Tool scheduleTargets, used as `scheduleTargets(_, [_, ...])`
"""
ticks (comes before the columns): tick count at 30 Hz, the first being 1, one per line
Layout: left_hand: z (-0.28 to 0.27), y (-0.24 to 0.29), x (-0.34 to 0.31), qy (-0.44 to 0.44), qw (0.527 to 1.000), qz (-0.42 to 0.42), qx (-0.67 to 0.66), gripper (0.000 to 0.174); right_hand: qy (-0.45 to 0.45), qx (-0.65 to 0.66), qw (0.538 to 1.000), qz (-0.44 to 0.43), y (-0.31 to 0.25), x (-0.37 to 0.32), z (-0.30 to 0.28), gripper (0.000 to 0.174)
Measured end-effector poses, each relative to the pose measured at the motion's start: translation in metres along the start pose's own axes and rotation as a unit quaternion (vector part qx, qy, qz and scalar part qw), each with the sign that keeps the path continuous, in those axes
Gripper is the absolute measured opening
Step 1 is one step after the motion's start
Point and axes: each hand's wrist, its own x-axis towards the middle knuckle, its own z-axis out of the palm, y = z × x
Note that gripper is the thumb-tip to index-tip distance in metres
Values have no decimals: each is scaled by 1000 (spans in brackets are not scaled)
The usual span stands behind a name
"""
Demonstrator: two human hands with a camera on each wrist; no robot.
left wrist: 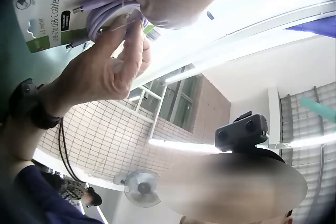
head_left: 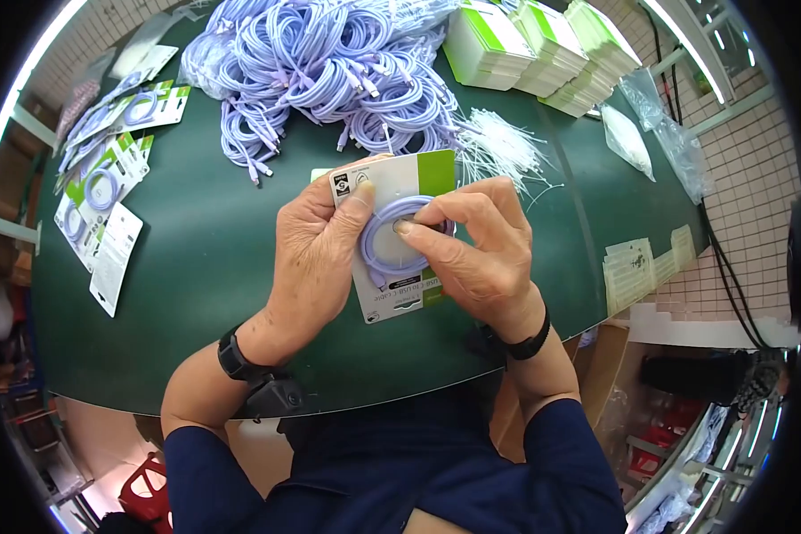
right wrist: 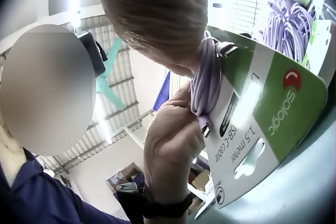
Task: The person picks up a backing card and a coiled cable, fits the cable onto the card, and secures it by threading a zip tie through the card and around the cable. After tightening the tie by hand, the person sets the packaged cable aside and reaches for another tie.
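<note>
A white and green cable card [head_left: 387, 307] is held over the table in the head view, with a coiled lilac cable [head_left: 371, 252] lying on its face. My left hand [head_left: 319, 245] grips the card's left side, thumb on the front near the coil. Thumb and forefinger of my right hand [head_left: 489, 249] pinch at the middle of the coil; a thin clear strand shows at these fingertips in the left wrist view. In the right wrist view the coil [right wrist: 207, 79] lies against the card [right wrist: 286, 124], a plug at its lower end.
A large heap of lilac cables [head_left: 329, 71] lies at the back, beside white ties [head_left: 503, 147]. Stacks of green and white cards [head_left: 489, 44] stand back right. Finished-looking carded cables [head_left: 102, 187] lie at the left; a taped sheet [head_left: 630, 271] is at the right edge.
</note>
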Motion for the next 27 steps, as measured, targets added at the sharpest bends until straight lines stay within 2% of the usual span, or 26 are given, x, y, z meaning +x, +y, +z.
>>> scheduleTargets(7, [-1,-7,-4,-8,1000,-18,15,31,-8,-2,1000,-14,2,-4,8,38])
scheduleTargets(10, [1,-1,-6,-27,998,-9,53,30,51,23,998,3,3,-5,13,35])
scheduleTargets(13, [14,5,-12,-29,989,75,123,32,92,43,995,6,6,-3,13,33])
scheduleTargets(17, [9,3,-13,-41,989,78,117,35,106,67,992,24,3,-3,10,29])
scheduleTargets(19, [8,7,-13,-41,992,61,105,35,107,75,991,37,0,-2,9,27])
scheduleTargets(22, [7,10,-12,-37,996,31,73,33,102,71,992,-3,-4,-2,8,25])
scheduleTargets(27, [-1,6,-7,-21,999,0,25,32,82,106,991,-4,-11,-6,4,25])
